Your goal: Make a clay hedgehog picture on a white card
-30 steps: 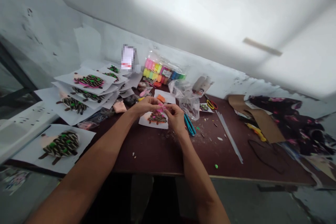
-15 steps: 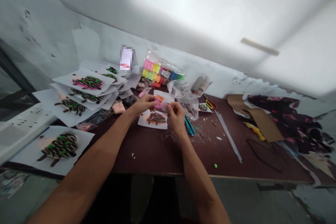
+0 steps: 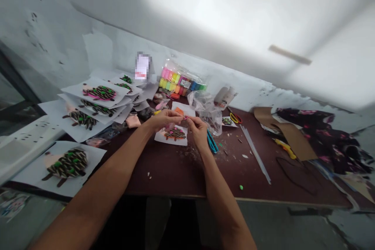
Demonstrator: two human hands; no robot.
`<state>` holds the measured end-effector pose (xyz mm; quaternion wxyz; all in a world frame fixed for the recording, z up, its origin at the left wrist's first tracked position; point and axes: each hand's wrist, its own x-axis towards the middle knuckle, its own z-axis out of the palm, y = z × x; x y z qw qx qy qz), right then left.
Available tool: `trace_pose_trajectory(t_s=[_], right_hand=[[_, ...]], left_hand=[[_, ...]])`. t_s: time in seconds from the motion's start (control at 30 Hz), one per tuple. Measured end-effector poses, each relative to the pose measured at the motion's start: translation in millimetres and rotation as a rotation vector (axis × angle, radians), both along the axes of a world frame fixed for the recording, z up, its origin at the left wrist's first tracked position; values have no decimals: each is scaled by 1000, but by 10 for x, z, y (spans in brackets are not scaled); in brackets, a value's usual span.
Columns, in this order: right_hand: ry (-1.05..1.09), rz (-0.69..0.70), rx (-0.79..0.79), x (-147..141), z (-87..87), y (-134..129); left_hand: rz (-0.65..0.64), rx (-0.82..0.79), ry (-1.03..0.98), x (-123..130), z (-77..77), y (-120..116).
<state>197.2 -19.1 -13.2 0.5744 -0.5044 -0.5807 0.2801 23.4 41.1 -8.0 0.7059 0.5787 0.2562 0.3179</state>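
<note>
My left hand [image 3: 165, 120] and my right hand [image 3: 198, 128] meet over the middle of the table, fingertips pinched together. Between them shows a small bit of bright pink modelling clay [image 3: 185, 117]. Something pinkish, perhaps its clear wrapper, hangs below my left fingers, partly hidden. Just beneath lies a small white card [image 3: 179, 141] bearing a clay hedgehog [image 3: 174, 133] with dark and pale spines, pink dots and an orange edge. A lump of orange clay [image 3: 179, 111] rests on white paper behind my fingers. Beside my right wrist is a teal-handled tool [image 3: 212, 141].
Stacked sheets with green-dotted hedgehogs [image 3: 99, 92] fill the left side. At the back stand a pack of coloured clay [image 3: 183, 80] and a crumpled plastic bag [image 3: 212, 119]. Rightward lie scissors [image 3: 234, 117], glue sticks [image 3: 256, 154], a yellow glue gun [image 3: 285, 148] and patterned cloth [image 3: 328, 136].
My hands have drawn closer together, fingertips now meeting. The larger pink piece seen between them has dropped under my left fingers, and only a small pink bit shows at the tips.
</note>
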Motion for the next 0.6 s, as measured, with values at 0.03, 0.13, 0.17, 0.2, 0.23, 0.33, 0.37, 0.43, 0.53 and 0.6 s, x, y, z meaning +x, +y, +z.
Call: trace_pose_trajectory(t_s=[0.03,0.13,0.17,0.2,0.23,0.33,0.37,0.43,0.53,0.6], right_hand=[[-7,4,19,-13,-8,-1],[-17,8,70,-48,-32,-3],[-24,9,85,-59,-36,-7],[-37,16,92,-70,-37,-13],[-53,27,90,-81,-35,-21],[-82,72,61,-113,-18,-48],[-78,90,57,-120,-11,-56],[-62,122,66,-129,-3,-65],[-59,125,83,-123,-8,-67],[-72,99,92,-113,-20,-65]], left_hand=[[-20,13,12,11,-7,-10],[-23,38,2,40,-20,-16],[-13,38,-10,45,-20,-11],[-4,37,-22,46,-18,-6],[-1,34,-31,45,-14,-2],[-15,10,-34,29,1,-3],[-26,-1,-31,22,5,-7],[-59,-11,-29,13,5,-14],[-86,11,-38,5,-15,-3],[-61,15,-36,0,-37,19]])
